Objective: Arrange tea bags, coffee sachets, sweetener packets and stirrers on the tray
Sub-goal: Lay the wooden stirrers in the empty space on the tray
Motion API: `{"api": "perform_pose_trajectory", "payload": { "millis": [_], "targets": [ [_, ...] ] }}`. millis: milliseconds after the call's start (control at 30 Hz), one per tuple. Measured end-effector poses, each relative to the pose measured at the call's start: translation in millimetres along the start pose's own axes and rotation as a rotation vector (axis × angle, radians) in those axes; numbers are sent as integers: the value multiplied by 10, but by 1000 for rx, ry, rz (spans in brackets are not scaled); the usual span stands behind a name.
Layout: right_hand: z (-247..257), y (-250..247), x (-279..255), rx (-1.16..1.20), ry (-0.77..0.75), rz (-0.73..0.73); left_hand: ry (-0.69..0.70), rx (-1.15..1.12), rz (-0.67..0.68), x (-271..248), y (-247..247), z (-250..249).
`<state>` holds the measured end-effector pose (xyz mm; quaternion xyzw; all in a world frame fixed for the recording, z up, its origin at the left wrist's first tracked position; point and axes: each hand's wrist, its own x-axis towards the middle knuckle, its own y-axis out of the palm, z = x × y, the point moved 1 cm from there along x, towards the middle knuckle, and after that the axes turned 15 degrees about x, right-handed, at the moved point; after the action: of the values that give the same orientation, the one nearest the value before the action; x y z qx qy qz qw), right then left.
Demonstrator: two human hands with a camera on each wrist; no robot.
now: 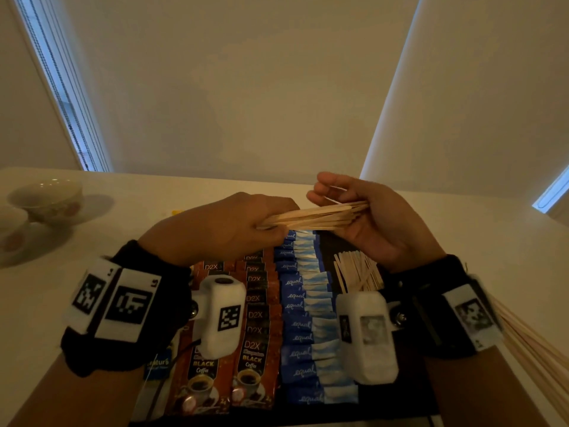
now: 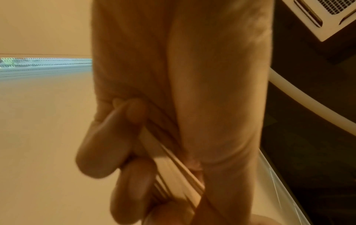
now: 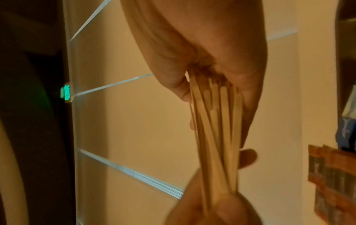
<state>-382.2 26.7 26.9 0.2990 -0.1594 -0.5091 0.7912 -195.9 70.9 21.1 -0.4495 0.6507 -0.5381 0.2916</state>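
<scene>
Pale surface (image 1: 431,217) bearing a black tray (image 1: 412,383). Above it, a bundle of thin wooden stirrers (image 1: 314,215), fanned, pinched at opposite ends by the left hand (image 1: 228,226) and right hand (image 1: 375,217). On the tray: coffee sachets (image 1: 255,349), blue sweetener packets (image 1: 304,309), loose stirrers (image 1: 357,269). Two cups (image 1: 46,201) stand far left.

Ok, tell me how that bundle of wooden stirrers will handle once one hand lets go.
The stirrers look thin, stiff and light. They already splay in the right hand, so they would probably fan or slip apart. The left hand grips only one end; some may tip out.
</scene>
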Motion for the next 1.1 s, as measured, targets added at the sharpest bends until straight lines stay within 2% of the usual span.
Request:
{"api": "perform_pose_trajectory", "payload": {
  "millis": [200,300,367,500,600,667,767,867,1000,1033,1100],
  "targets": [
    [-201,40,4,-518,-101,-185,-20,21,-30,7,-54,-51],
    [-188,33,-8,-615,-33,-101,-35,-29,-52,-24,-75,3],
    [-161,24,-13,-683,-51,-20,-28,-57,-61,-41,-77,22],
    [-160,13,-5,-593,-206,12,-71,-62,-36,-33,-75,21],
    [-165,6,14,-552,-310,16,-94,-116,-69,-64,-136,17],
    [-155,7,23,-519,-355,7,-156,-262,-153,-100,-195,13],
    [-158,22,45,-455,-432,5,-250,-454,-358,-69,-198,-28],
    [-205,87,59,-440,-533,7,-377,-497,-562,7,-131,-60],
    [-236,170,77,-480,-604,4,-505,-606,-714,51,-76,-84],
    [-222,179,83,-493,-618,4,-523,-634,-704,50,-74,-88],
    [-187,184,85,-518,-664,1,-538,-675,-568,40,-77,-92]
  ]
}}
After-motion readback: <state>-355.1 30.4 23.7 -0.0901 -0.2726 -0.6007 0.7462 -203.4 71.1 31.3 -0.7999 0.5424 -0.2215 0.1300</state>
